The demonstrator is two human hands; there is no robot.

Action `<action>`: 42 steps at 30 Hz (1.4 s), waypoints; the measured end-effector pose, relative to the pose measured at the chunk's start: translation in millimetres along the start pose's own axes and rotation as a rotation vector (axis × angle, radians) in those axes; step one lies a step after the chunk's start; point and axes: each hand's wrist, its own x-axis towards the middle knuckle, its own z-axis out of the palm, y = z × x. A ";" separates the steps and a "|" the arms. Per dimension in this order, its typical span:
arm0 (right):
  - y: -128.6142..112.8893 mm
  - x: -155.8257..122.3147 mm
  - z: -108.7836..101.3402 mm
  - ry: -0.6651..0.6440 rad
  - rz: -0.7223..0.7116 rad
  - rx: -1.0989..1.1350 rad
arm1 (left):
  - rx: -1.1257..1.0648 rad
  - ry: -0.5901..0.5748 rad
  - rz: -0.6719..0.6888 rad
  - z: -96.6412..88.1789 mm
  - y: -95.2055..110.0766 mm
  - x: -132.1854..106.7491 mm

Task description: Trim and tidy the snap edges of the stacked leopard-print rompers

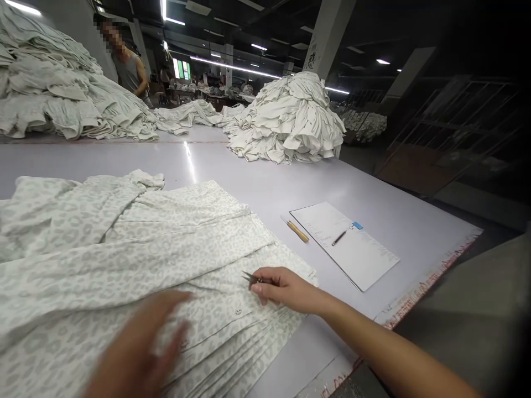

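Note:
Pale garments with a grey leopard print (174, 232) lie layered across the near left of the table, their edges fanned toward me. Small buttons (238, 312) show on the top garment. My right hand (276, 288) is closed around small dark thread snips (250, 277), whose pointed blades stick out to the left just above the cloth. Lower left, my left hand (143, 345) is over the garments, smeared by motion; its thumb and fingers look apart, and I see nothing held in it.
On the pale table (265, 182) lie a wooden-handled knife (297, 230), a clipboard with paper (344, 249), a pen (339, 238) and a blue binder clip (357, 225). Large garment heaps stand behind, left (62, 83) and centre (294, 119). A person (130, 72) stands behind the left heap.

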 end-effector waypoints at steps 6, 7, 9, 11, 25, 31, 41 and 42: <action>17.6 4.9 2.1 0.015 0.020 0.118 | 0.090 -0.449 0.104 63.4 36.9 27.5; 19.4 4.9 1.0 0.015 0.016 0.124 | 0.035 -0.442 0.084 65.0 36.3 29.5; 21.0 4.1 -0.8 -0.003 0.019 0.102 | -0.109 -0.427 0.003 62.9 30.4 30.5; 20.7 3.0 -1.7 -0.056 0.035 0.041 | -0.213 -0.392 -0.118 58.9 22.7 28.5; 16.2 4.7 -4.9 -0.185 0.083 -0.064 | -0.197 -0.390 -0.066 62.7 19.8 26.0; 12.1 7.5 -7.0 -0.253 0.106 -0.112 | -0.251 -0.311 -0.236 61.2 17.1 22.1; 12.0 8.0 -6.7 -0.266 0.117 -0.141 | -0.289 -0.309 -0.179 66.0 22.9 16.9; 11.5 8.2 -7.0 -0.275 0.109 -0.162 | -0.321 -0.309 -0.197 64.1 21.3 16.8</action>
